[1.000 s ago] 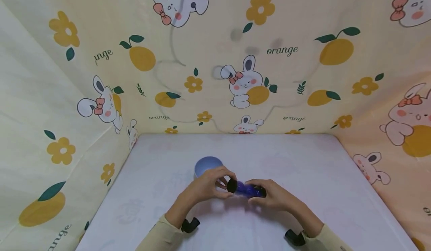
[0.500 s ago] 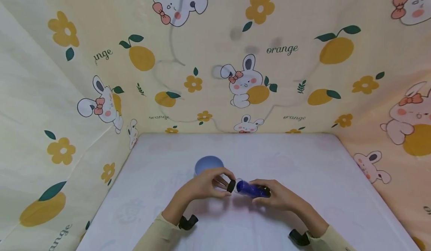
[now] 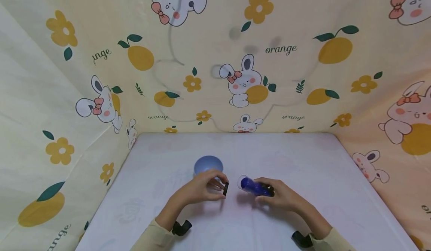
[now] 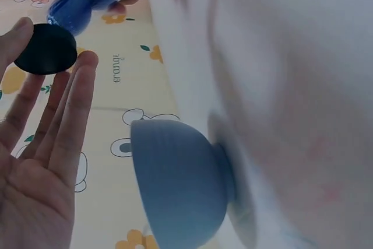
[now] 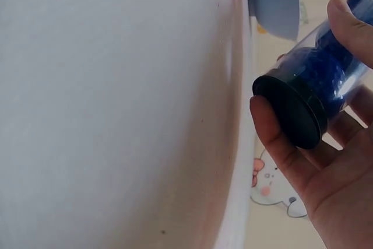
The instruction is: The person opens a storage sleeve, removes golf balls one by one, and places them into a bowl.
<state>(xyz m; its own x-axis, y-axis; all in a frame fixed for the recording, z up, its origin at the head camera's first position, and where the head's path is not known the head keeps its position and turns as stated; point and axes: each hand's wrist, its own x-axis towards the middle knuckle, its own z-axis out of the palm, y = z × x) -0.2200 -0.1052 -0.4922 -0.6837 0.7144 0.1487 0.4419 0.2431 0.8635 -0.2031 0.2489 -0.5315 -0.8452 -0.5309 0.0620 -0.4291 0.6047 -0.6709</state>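
**Black round cap (image 3: 226,189) now sits clear of the see-through plastic tube (image 3: 256,187)**

Since a moment ago both hands have drawn apart, leaving a plain gap between cap and tube. I see the left hand (image 3: 202,187) pinching the cap by thumb and fingertip, its other fingers stretched out beside it. The right hand (image 3: 277,195) grips the tube around its capped end, thumb on one side and fingers on the other.

Any move from here, I judge, turns on the tube's uncapped mouth. Its long axis runs out of the right hand toward the left one, mouth end tipped upward and a little away from the wearer. Beyond the left hand, ahead and left of that mouth, a light-blue round bowl (image 3: 208,165) stands upright on the smooth white-covered table (image 3: 303,161). The left hand is the nearer one to it, its fingers apart from the wall.

From where I watch, the tube is straight-walled and glassy, catching highlights. Glossy dark-blue ball-like bodies (image 4: 70,13) fill it one after another; I cannot tell their number or material. A second black cap (image 5: 291,112), disc-shaped with a raised rim, closes the held end. The bowl looks matte, curving down to a narrow foot. Behind hangs cream cloth (image 3: 202,138) printed with rabbits and oranges.
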